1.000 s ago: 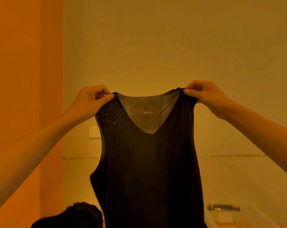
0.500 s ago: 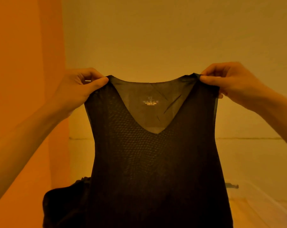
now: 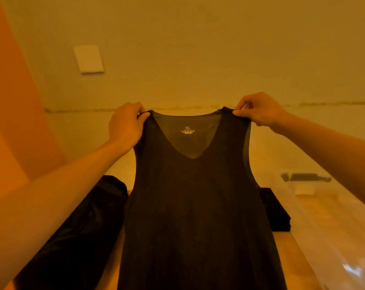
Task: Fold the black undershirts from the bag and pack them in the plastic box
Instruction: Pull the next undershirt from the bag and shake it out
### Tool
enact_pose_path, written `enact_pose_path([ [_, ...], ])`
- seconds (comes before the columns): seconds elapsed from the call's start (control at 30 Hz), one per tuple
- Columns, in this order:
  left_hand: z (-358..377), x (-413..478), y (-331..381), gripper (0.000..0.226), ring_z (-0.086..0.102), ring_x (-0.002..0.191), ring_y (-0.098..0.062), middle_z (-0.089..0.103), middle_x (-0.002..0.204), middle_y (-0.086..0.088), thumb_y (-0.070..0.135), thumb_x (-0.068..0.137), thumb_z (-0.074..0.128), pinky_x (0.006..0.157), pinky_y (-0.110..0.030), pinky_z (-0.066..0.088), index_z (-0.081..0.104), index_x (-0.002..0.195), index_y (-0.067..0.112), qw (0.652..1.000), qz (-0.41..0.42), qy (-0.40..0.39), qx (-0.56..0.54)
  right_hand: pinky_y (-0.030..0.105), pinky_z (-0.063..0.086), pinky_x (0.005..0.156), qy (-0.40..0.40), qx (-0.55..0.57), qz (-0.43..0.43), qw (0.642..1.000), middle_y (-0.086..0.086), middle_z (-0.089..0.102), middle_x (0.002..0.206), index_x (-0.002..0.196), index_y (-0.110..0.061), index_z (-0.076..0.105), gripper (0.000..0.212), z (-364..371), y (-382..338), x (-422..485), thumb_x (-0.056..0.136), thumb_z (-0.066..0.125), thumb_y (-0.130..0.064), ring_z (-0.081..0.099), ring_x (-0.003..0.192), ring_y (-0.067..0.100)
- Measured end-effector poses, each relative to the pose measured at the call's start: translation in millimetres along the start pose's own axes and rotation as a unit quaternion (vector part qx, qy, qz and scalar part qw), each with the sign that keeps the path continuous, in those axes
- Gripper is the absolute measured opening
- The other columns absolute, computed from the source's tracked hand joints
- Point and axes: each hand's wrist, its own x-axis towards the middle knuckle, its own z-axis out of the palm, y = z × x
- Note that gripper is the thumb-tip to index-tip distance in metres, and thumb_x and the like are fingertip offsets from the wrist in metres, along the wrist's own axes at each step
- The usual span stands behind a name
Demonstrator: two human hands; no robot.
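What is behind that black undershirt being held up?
A black bag shows past its left edge and a dark folded pile past its right. Whatever lies directly behind the undershirt is covered by the cloth.

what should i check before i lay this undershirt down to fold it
1. Left hand pinches one shoulder strap: ok.
2. Right hand pinches the other strap: ok.
3. Undershirt hangs spread and untwisted: ok.
4. Table free underneath: cannot tell, the undershirt hides it.
5. Black bag clear of the hem: cannot tell.
6. Plastic box open, with room: cannot tell.
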Motion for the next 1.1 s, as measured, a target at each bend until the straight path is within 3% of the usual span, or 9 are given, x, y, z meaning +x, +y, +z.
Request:
enact_pose_path([
  [0.13,91.4,4.5,-35.8,0.03,0.058,0.087,-0.03,0.06,0.099,-0.011,0.034,0.105,0.052,0.064,-0.038,0.036,0.065,0.1,0.008,0.999,0.0,-0.033,0.039,0.024,0.04,0.058,0.023,-0.033,0.024,0.999,0.0,0.06,0.077,0.095,-0.009,0.071,0.015,61.8,55.9,52.1,0.093,0.072,-0.024,0.054,0.068,0.011],
  [0.23,142.8,1.4,-58.8,0.032,0.056,0.088,-0.031,0.06,0.103,-0.013,0.036,0.106,0.05,0.065,-0.038,0.035,0.065,0.102,0.008,0.998,-0.008,-0.039,0.056,0.031,0.046,0.072,0.022,-0.074,0.024,0.997,0.006,0.064,0.086,0.097,-0.008,0.072,0.017,96.9,90.1,83.5,0.093,0.072,-0.025,0.06,0.082,0.019],
  [0.33,176.7,2.8,-80.6,0.033,0.058,0.092,-0.035,0.061,0.106,-0.015,0.036,0.106,0.049,0.066,-0.039,0.036,0.065,0.104,0.007,0.996,-0.013,-0.049,0.078,0.034,0.045,0.073,0.023,-0.082,0.035,0.996,0.007,0.064,0.09,0.098,-0.009,0.072,0.017,126.4,117.2,104.3,0.093,0.072,-0.025,0.06,0.084,0.02],
  [0.57,221.4,18.4,-105.8,0.036,0.058,0.095,-0.038,0.061,0.11,-0.018,0.037,0.106,0.048,0.071,-0.043,0.04,0.064,0.103,0.004,0.994,-0.001,-0.053,0.093,0.04,0.052,0.079,0.049,-0.103,0.049,0.992,0.01,0.068,0.099,0.093,-0.014,0.07,0.014,167.8,156.9,128.1,0.092,0.072,-0.028,0.063,0.096,0.025],
  [0.73,236.9,5.2,-109.3,0.035,0.055,0.097,-0.034,0.06,0.108,-0.015,0.039,0.106,0.046,0.071,-0.037,0.034,0.059,0.101,0.006,0.997,0.011,-0.025,0.078,0.039,0.054,0.076,0.098,-0.157,-0.007,0.983,0.007,0.069,0.095,0.095,-0.015,0.069,0.015,187.2,163.5,121.1,0.093,0.071,-0.03,0.064,0.089,0.024],
  [0.8,241.1,-6.4,-111.3,0.036,0.053,0.102,-0.032,0.058,0.111,-0.014,0.042,0.103,0.051,0.072,-0.035,0.036,0.058,0.102,0.007,0.998,0.006,-0.023,0.054,0.041,0.056,0.078,0.077,-0.167,-0.005,0.983,0.008,0.071,0.098,0.099,-0.016,0.07,0.013,195.1,167.6,115.1,0.09,0.074,-0.024,0.066,0.09,0.025],
  [0.9,241.8,-28.9,-110.2,0.039,0.048,0.113,-0.032,0.05,0.126,-0.015,0.038,0.094,0.068,0.085,-0.033,0.041,0.056,0.115,0.007,0.999,-0.026,-0.038,0.012,0.042,0.056,0.08,0.043,-0.211,0.038,0.976,0.009,0.068,0.112,0.111,-0.02,0.067,0.032,204.9,171.2,100.8,0.082,0.074,-0.009,0.065,0.101,0.03],
  [1.0,224.7,-69.0,-97.1,0.033,0.044,0.121,-0.03,0.044,0.132,-0.013,0.031,0.094,0.069,0.099,-0.036,0.043,0.057,0.117,0.011,0.992,-0.074,-0.098,-0.036,0.037,0.055,0.08,-0.01,-0.193,0.096,0.976,0.004,0.067,0.114,0.115,-0.023,0.065,0.034,219.3,161.2,56.9,0.085,0.075,-0.012,0.064,0.103,0.024],
  [1.1,184.3,-126.7,-69.8,0.042,0.039,0.131,-0.033,0.037,0.142,-0.012,0.045,0.098,0.06,0.103,-0.043,0.041,0.055,0.131,0.019,0.961,-0.083,-0.262,-0.003,0.033,0.053,0.086,-0.11,-0.148,0.107,0.977,-0.004,0.065,0.118,0.121,-0.028,0.062,0.031,230.9,139.5,-23.5,0.092,0.07,-0.033,0.063,0.107,0.018],
])
